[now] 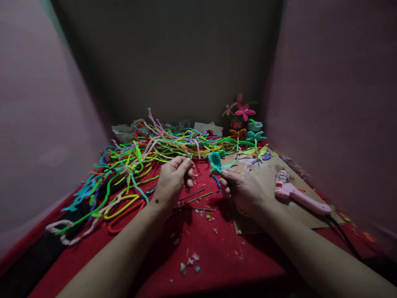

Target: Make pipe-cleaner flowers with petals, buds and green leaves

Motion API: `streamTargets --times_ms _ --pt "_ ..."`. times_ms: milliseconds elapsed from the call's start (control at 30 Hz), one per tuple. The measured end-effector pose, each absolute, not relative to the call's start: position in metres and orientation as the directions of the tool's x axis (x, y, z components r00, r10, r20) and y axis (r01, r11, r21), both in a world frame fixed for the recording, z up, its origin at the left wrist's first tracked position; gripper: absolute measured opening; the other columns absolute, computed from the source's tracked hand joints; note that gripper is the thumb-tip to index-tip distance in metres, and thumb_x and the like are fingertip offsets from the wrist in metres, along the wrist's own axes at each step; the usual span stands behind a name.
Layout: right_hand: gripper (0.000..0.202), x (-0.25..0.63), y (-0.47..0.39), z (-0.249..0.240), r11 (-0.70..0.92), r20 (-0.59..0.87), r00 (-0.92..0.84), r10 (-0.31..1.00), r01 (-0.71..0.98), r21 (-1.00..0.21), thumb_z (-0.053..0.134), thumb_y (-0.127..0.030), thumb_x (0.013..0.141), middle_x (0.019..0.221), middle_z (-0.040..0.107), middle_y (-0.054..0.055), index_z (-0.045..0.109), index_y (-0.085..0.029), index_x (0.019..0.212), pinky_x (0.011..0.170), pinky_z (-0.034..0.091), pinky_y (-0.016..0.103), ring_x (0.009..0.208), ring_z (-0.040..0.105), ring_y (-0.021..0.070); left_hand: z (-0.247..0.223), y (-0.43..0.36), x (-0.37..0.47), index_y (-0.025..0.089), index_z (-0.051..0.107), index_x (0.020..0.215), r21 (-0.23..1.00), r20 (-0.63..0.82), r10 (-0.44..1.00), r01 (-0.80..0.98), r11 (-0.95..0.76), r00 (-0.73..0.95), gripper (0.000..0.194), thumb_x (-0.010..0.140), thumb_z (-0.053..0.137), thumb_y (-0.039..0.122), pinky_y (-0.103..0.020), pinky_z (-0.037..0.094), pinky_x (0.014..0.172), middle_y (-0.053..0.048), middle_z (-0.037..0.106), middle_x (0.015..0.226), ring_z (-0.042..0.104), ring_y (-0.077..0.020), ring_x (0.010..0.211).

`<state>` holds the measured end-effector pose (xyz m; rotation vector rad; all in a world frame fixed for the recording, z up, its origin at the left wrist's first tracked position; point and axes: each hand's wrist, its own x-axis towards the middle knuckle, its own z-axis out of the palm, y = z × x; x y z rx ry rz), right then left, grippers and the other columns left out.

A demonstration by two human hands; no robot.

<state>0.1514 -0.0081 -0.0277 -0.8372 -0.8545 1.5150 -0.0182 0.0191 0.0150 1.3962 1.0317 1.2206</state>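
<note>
Between the thumb and fingers of my right hand is a teal pipe cleaner piece, bent into a rounded petal shape that points up and away. My left hand is raised a short way to the left of it, thumb and index fingertip pinched together. Whatever is in that pinch, if anything, is too small to make out. The two hands are apart. Under them, a few thin stems and a short blue pipe cleaner lie on the red cloth.
A tangled heap of colourful pipe cleaners spreads across the back and left. On the right, a pink hot glue gun rests on a brown board. Pipe cleaner flowers stand at the back right. Small fluff scraps dot the cloth.
</note>
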Motion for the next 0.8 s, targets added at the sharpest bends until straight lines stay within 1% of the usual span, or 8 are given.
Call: streamTargets --times_ms 100,267,400,467,533,600,700,800 --pt "0.019 0.152 -0.007 -0.028 -0.056 -0.018 -0.08 0.997 -0.497 -0.866 0.061 -0.028 0.072 0.053 0.047 -0.004 0.048 -0.017 0.063 0.039 0.026 0.02 0.041 0.037 0.0051 0.015 0.025 -0.024 0.016 0.049 0.067 0.988 0.139 0.986 -0.074 -0.132 0.094 0.018 0.075 0.053 0.031 -0.015 0.032 0.028 0.008 0.047 0.048 0.039 -0.0041 0.03" --pt "0.018 0.151 -0.008 -0.027 -0.044 0.003 -0.089 0.996 -0.524 -0.85 0.063 -0.028 0.071 0.056 0.053 -0.004 0.048 -0.018 0.07 0.042 0.031 0.02 0.044 0.044 0.0068 0.013 0.025 -0.023 0.015 0.05 0.062 0.994 0.101 0.988 -0.046 -0.096 0.117 0.027 0.077 0.052 0.037 -0.015 0.026 0.026 0.008 0.041 0.04 0.034 -0.004 0.026" --pt "0.02 0.149 -0.009 -0.026 -0.049 0.0 -0.089 0.996 -0.547 -0.836 0.065 -0.027 0.071 0.057 0.056 -0.003 0.048 -0.018 0.07 0.046 0.037 0.021 0.046 0.048 0.0075 0.012 0.016 -0.014 0.013 0.055 0.068 0.992 0.123 0.962 -0.001 -0.127 0.245 0.022 0.075 0.058 0.034 -0.015 0.034 0.033 0.005 0.051 0.05 0.044 -0.004 0.035" --pt "0.019 0.148 -0.009 -0.028 -0.048 0.01 -0.102 0.995 -0.548 -0.835 0.066 -0.027 0.071 0.058 0.057 -0.003 0.049 -0.017 0.072 0.046 0.038 0.021 0.046 0.05 0.0079 0.009 0.013 -0.01 0.013 0.057 0.073 0.995 0.093 0.941 -0.006 -0.096 0.324 0.018 0.071 0.063 0.029 -0.015 0.039 0.038 0.003 0.055 0.058 0.049 -0.0046 0.041" --pt "0.017 0.147 -0.009 -0.03 -0.054 0.026 -0.136 0.99 -0.548 -0.834 0.065 -0.027 0.073 0.059 0.059 -0.002 0.051 -0.017 0.075 0.045 0.037 0.02 0.047 0.051 0.0081 0.005 0.011 -0.007 0.012 0.059 0.078 0.999 0.039 0.925 -0.019 -0.034 0.377 0.019 0.069 0.066 0.027 -0.016 0.041 0.039 0.002 0.057 0.062 0.05 -0.0054 0.045" --pt "0.017 0.146 -0.009 -0.032 -0.076 0.027 -0.18 0.983 -0.537 -0.84 0.064 -0.028 0.074 0.06 0.06 -0.002 0.054 -0.016 0.078 0.044 0.037 0.02 0.046 0.052 0.008 0.0 0.011 -0.005 0.012 0.061 0.084 0.998 -0.006 0.908 -0.049 0.029 0.419 0.023 0.069 0.067 0.029 -0.017 0.041 0.04 0.0 0.059 0.066 0.051 -0.0062 0.047" --pt "0.019 0.143 -0.01 -0.033 -0.106 0.006 -0.214 0.977 -0.507 -0.855 0.066 -0.031 0.072 0.062 0.062 0.001 0.057 -0.014 0.077 0.045 0.038 0.02 0.047 0.053 0.0082 -0.006 0.01 -0.004 0.012 0.062 0.088 0.989 -0.024 0.888 -0.121 0.089 0.46 0.029 0.07 0.065 0.034 -0.016 0.038 0.039 -0.002 0.06 0.065 0.05 -0.0068 0.048" --pt "0.02 0.141 -0.012 -0.032 -0.114 -0.016 -0.205 0.979 -0.474 -0.873 0.067 -0.031 0.07 0.063 0.063 0.002 0.06 -0.015 0.078 0.047 0.039 0.02 0.05 0.054 0.0089 -0.008 0.009 -0.003 0.012 0.064 0.086 0.984 0.001 0.898 -0.159 0.077 0.44 0.028 0.07 0.065 0.036 -0.016 0.036 0.041 -0.001 0.058 0.061 0.049 -0.0064 0.047"
